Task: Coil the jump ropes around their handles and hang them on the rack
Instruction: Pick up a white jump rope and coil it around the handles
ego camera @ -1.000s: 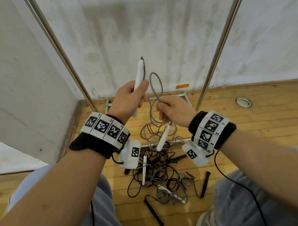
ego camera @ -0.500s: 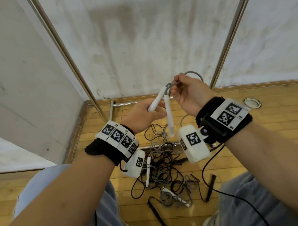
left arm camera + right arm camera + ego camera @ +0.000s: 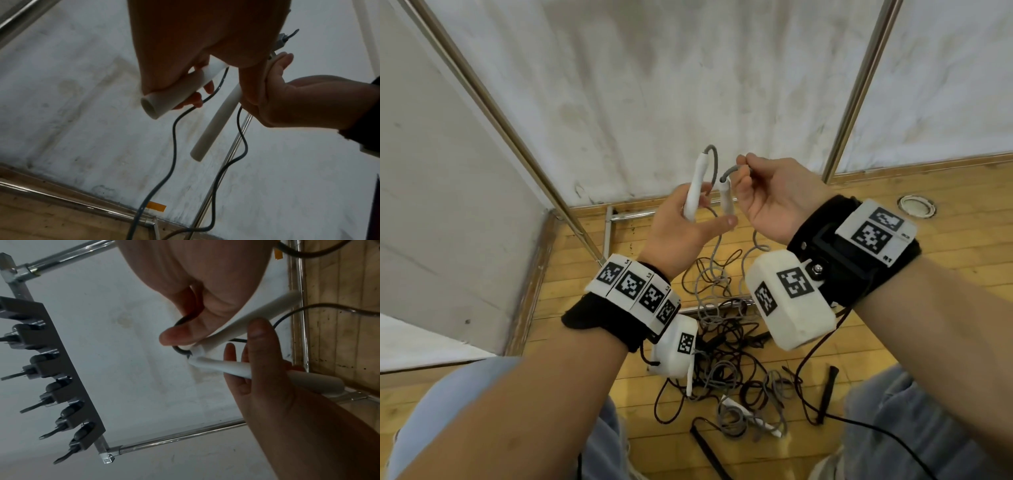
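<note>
My left hand (image 3: 688,226) grips a white handle (image 3: 694,192) of the grey jump rope, its tip pointing up. My right hand (image 3: 774,198) pinches the grey rope (image 3: 732,169) just above the second white handle (image 3: 726,204), which hangs close beside the first. In the left wrist view the gripped handle (image 3: 174,94) and the dangling one (image 3: 216,123) are a short way apart. In the right wrist view the two handles' tips (image 3: 197,356) nearly touch under my thumb. The rope's two strands fall to the rope pile (image 3: 732,359) on the floor.
The pile holds tangled black and grey ropes, with black handles (image 3: 828,387) and white ones lying around it. Metal rack poles (image 3: 859,89) rise against the white wall. A hook bar (image 3: 51,369) with several pegs shows in the right wrist view. My knees frame the pile.
My right hand has come down from above the left hand and turned palm up. The two handles went from crossed to side by side. The left handle stands more upright.
</note>
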`<action>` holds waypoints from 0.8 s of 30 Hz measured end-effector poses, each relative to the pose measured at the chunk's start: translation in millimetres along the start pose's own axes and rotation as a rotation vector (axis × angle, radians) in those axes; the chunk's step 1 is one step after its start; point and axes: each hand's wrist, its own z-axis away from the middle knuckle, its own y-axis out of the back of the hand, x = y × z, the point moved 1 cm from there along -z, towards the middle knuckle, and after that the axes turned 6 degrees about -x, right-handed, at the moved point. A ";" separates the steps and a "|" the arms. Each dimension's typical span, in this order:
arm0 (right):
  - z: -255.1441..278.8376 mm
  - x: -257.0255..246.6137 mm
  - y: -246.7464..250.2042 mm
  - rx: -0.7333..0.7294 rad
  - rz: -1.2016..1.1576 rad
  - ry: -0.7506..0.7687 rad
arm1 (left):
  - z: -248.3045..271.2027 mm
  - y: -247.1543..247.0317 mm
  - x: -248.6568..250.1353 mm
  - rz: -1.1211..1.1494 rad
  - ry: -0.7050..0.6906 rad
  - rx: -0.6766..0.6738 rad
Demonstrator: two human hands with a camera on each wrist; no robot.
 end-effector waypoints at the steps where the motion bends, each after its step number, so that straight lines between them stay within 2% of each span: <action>1: -0.1 -0.2 0.1 -0.002 0.000 -0.016 | -0.8 -0.5 0.0 0.000 -0.005 -0.022; 5: -0.6 -1.7 0.2 -0.014 -0.007 -0.025 | 1.2 -4.4 2.1 -0.026 0.009 -0.107; 7: -0.9 -4.5 2.4 0.011 0.101 0.004 | 1.7 -3.4 0.8 -0.062 0.005 -0.121; 9: -1.9 -8.9 10.5 0.107 0.485 0.078 | 1.6 0.8 1.1 -0.091 -0.002 -0.091; 12: 0.9 -14.0 21.1 0.256 1.238 0.246 | 1.2 9.7 0.3 -0.127 -0.003 -0.058; 14: 1.7 -13.0 22.4 0.226 1.517 0.431 | 2.7 13.5 0.3 -0.147 -0.009 -0.088; 16: -0.1 -4.7 19.5 0.049 1.544 0.471 | 4.1 16.0 0.5 -0.182 -0.020 -0.132; 18: -2.2 2.5 16.7 -0.116 1.450 0.386 | 6.5 17.9 2.5 -0.226 -0.018 -0.187; 21: -1.1 1.5 16.5 -0.216 1.387 0.317 | 8.2 20.8 3.8 -0.223 0.005 -0.262; 24: 0.1 -5.4 16.9 -0.228 1.421 0.318 | 7.2 25.7 3.1 -0.245 0.022 -0.285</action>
